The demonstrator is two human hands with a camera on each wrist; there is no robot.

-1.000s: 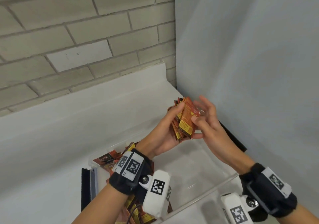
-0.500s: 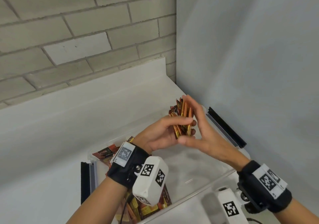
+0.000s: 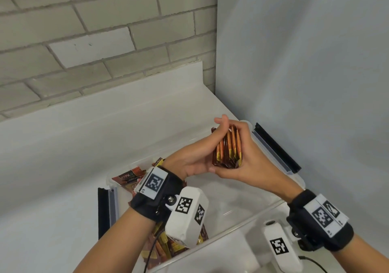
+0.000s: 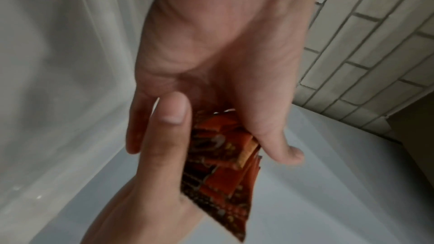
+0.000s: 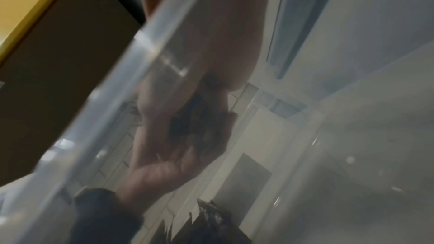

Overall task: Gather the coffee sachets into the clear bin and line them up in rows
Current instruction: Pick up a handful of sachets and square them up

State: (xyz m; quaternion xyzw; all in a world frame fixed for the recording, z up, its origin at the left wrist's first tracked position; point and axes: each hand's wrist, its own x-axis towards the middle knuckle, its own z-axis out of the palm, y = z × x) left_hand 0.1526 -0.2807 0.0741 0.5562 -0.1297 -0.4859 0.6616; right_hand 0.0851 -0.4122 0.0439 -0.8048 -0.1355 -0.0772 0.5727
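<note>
Sachets (image 3: pixel 228 149) are held as an upright stack above the clear bin (image 3: pixel 242 220), pressed between the left hand (image 3: pixel 193 159) and right hand (image 3: pixel 248 159). Light, slick and floppy, they are probably best squeezed across the flat faces.

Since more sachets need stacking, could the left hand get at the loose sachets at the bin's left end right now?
Probably not yet: the left hand and right hand both clasp the sachet stack, though the loose sachets lie uncovered.
</note>
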